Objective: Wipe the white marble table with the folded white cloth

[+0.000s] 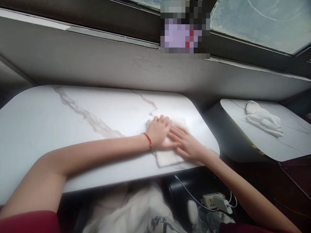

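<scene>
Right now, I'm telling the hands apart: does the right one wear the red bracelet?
No, the left hand wears the red bracelet, while the right hand wears none.

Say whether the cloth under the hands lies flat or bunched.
Flat: the cloth shows a straightish near edge on the table, beneath left hand and right hand. Blur hides whether it's folded.

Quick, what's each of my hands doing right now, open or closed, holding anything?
Left hand: open, palm down on the white cloth.
Right hand: open, fingers extended, palm down on the same cloth.
</scene>
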`<state>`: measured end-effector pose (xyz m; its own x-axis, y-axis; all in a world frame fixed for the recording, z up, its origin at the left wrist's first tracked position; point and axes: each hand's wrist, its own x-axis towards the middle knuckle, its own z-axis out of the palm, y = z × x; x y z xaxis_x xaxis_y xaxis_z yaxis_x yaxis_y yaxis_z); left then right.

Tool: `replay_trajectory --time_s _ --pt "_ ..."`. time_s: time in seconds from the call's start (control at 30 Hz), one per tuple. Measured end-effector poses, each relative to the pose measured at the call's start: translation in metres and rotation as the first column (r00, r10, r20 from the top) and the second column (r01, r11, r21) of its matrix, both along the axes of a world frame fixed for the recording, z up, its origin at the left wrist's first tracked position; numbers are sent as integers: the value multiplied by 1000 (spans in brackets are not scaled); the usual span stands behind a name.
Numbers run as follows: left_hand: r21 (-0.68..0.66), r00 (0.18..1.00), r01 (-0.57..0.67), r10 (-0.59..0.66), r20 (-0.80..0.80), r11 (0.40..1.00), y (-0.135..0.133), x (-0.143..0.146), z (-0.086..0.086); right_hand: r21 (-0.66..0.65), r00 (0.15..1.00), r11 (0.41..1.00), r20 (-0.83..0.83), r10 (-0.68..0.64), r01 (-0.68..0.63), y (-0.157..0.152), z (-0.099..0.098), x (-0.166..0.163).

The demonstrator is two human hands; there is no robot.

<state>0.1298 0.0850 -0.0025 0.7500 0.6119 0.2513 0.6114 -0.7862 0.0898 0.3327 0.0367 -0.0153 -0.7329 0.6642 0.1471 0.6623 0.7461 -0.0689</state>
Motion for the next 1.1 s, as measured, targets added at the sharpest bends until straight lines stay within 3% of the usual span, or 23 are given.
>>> replay_trajectory --time_s 0.17,0.33,0.57,0.83,1.1 --pt "18 992 128 -128 9 992 -24 39 -3 -17 990 990 -15 -140 140 -43 2 30" --pt "39 982 183 -185 40 982 -3 68 -6 -70 956 964 -130 -265 258 -36 -5 50" --pt "15 996 86 -86 24 996 50 80 -3 -68 901 953 -312 -301 295 32 -18 58" --pt "-92 966 -203 215 143 975 101 95 -4 -44 890 976 -403 -213 214 129 -26 60" --pt "-98 932 -274 289 220 957 145 119 -11 -42 854 987 -498 -154 153 181 -21 77"
